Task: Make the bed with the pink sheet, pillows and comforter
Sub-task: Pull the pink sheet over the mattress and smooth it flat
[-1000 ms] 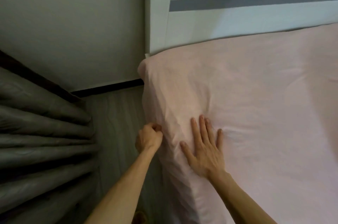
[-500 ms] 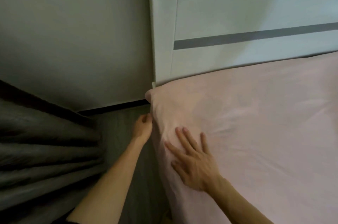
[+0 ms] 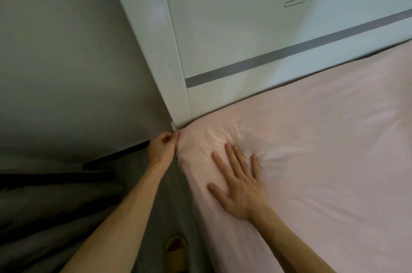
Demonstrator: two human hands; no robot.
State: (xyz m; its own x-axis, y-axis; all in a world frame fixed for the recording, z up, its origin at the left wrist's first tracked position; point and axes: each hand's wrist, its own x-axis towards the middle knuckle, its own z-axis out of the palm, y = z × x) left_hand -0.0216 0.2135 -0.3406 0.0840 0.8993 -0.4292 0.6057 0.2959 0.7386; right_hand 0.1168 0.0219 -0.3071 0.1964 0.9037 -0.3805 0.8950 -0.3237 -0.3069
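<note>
The pink sheet (image 3: 312, 150) covers the mattress and fills the right half of the view, up to the white headboard (image 3: 234, 27). My left hand (image 3: 162, 147) pinches the sheet's edge at the mattress's top left corner, right beside the headboard post. My right hand (image 3: 240, 185) lies flat with spread fingers on the sheet just inside that corner, and wrinkles fan out from it. No pillows or comforter are in view.
A grey wall (image 3: 66, 60) with a dark skirting board stands left of the headboard. Dark grey curtain folds (image 3: 44, 217) hang at the lower left. A narrow strip of floor runs beside the bed, with a slipper (image 3: 176, 252) on it.
Both hands have moved along the bed's side edge toward the headboard. My left hand has reached the top corner, and my right hand followed, flat on the sheet.
</note>
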